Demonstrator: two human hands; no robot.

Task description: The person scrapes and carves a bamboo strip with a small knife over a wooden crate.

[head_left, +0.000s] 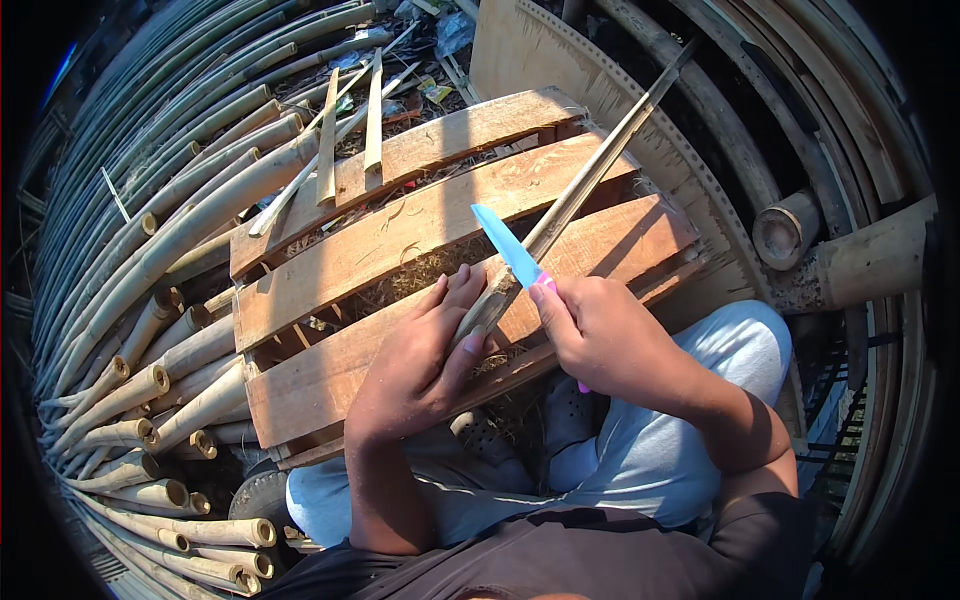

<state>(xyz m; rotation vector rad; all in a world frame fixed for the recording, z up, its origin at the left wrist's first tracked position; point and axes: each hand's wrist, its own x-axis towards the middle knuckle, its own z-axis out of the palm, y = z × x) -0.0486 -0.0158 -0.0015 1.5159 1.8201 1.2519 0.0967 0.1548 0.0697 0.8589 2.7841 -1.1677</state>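
Observation:
My left hand [430, 345] is closed around the near end of a long split bamboo strip [580, 190], which slants up and away to the far right. In my right hand [610, 325] is a knife with a light blue blade [503, 238] and a pink handle; the fingers wrap the handle. The blade lies against or just over the strip, close to my left fingers, its tip pointing to the far left. Beneath both hands stands a low wooden slatted table [340, 290] with gaps between its planks. My right fist partly hides the handle.
Many bamboo poles [200, 215] are stacked along the left, cut ends toward me. Two thin split pieces [374, 125] rest across the table's far edge. A pale sheet with a toothed edge [560, 60] lies beyond. On the right is a thick bamboo pole [870, 262].

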